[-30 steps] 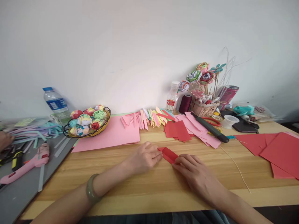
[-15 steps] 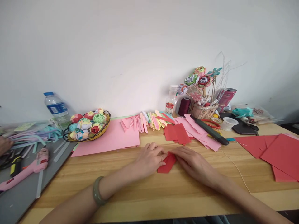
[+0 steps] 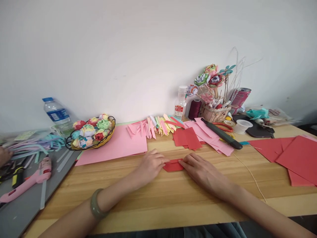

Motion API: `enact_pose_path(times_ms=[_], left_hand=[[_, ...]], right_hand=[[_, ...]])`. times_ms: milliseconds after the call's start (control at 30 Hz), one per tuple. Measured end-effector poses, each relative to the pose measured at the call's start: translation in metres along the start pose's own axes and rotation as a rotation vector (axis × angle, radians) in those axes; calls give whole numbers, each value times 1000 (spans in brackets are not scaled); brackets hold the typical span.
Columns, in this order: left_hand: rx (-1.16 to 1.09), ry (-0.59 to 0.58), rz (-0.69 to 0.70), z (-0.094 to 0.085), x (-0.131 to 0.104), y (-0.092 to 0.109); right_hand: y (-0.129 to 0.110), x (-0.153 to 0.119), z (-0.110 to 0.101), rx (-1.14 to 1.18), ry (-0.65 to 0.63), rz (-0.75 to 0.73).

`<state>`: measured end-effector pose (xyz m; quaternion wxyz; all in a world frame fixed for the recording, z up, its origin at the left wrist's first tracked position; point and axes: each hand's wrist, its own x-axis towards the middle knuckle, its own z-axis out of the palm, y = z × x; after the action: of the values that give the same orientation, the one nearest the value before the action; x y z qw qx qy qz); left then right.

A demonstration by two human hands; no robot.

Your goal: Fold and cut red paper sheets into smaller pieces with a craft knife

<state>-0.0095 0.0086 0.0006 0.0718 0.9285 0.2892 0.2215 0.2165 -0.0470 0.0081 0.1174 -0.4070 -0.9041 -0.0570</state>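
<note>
A small folded piece of red paper [image 3: 173,166] lies on the wooden table between my hands. My left hand [image 3: 151,167] pinches its left end, thumb and fingertips against the paper. At the right end, my right hand [image 3: 199,168] presses with curled fingers and thumb. A crease or folded edge runs along the paper's upper side. Just beyond my hands rest several red paper pieces [image 3: 187,138], with pink paper strips [image 3: 213,137] beside them.
A basket of paper flowers [image 3: 91,132] stands on pink sheets [image 3: 119,142]. A pink glue gun [image 3: 27,188] lies on a grey board at left, near another person's hand [image 3: 5,156]. A dark green cutter [image 3: 221,134] and red sheets [image 3: 299,160] are at right.
The red paper has turned and now lies sideways, looking flatter and wider. My left hand has shifted slightly left to its left end; my right hand grips the right end.
</note>
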Motion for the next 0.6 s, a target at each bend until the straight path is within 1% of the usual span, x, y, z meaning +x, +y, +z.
enact_pose_path(times_ms=[67, 133, 167, 267, 333, 367, 467, 600], left_hand=[[-49, 27, -83, -1, -4, 1], [-72, 34, -102, -3, -7, 1], [-68, 30, -79, -3, -7, 1], [4, 18, 55, -4, -8, 0], [40, 31, 99, -5, -7, 1], [36, 43, 92, -5, -7, 2], [-34, 70, -22, -4, -4, 7], [-152, 92, -238, -2, -2, 12]], right_hand=[[1, 2, -2, 3, 6, -14], [3, 4, -4, -18, 23, -51], [4, 4, -4, -32, 31, -80], [9, 5, -2, -40, 63, -144], [12, 5, 0, 13, 102, -121], [13, 5, 1, 51, 124, -95], [16, 5, 3, 148, 158, -35], [18, 3, 4, 185, 134, -56]])
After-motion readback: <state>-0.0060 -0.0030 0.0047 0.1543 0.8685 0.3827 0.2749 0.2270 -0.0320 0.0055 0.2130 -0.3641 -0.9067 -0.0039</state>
